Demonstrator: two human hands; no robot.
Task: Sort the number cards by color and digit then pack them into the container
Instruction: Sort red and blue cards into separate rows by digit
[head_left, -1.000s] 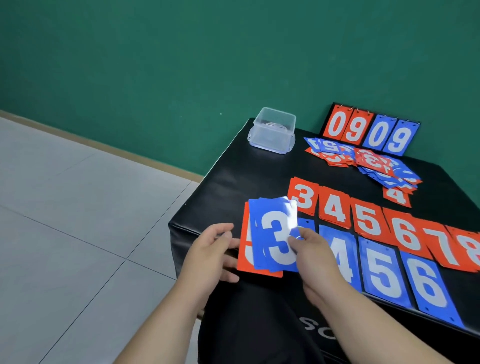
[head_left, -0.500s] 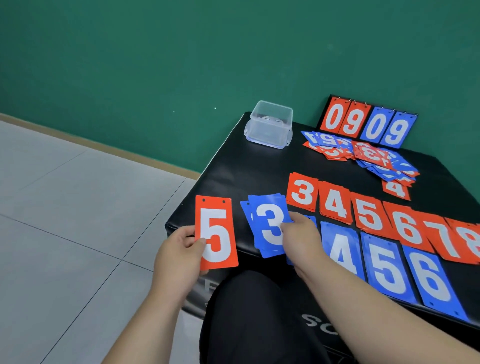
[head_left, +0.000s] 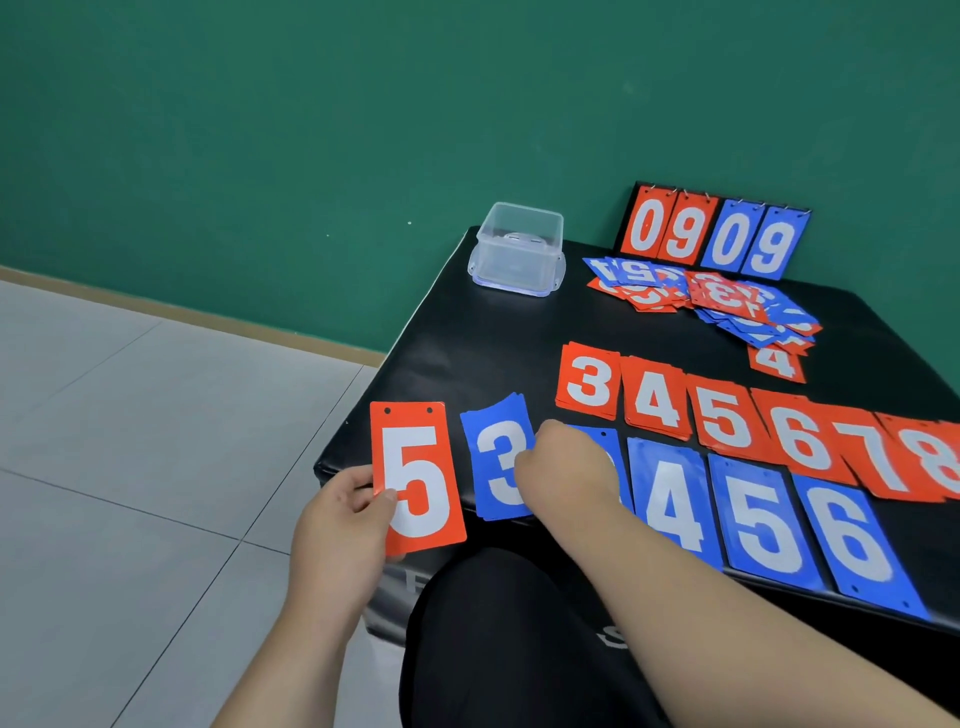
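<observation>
A red card (head_left: 415, 478) marked "5" is pinched at its edge by the left hand (head_left: 343, 514). Blue "3" cards (head_left: 493, 457) are gripped by the right hand (head_left: 566, 467) at the black table (head_left: 467, 353) edge. Beyond are laid a blue row (head_left: 769, 519) reading 4, 5, 6 and a red row (head_left: 727, 415) reading 3 to 8. Farthest are seen a mixed pile (head_left: 727, 301), the clear container (head_left: 519, 249) and a stand (head_left: 717, 234) reading "0909".

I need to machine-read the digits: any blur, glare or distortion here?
Head view: even light, little glare; the red 5 card in the left hand reads sharply; the far loose pile looks soft; wide lens skews cards at the right edge.
</observation>
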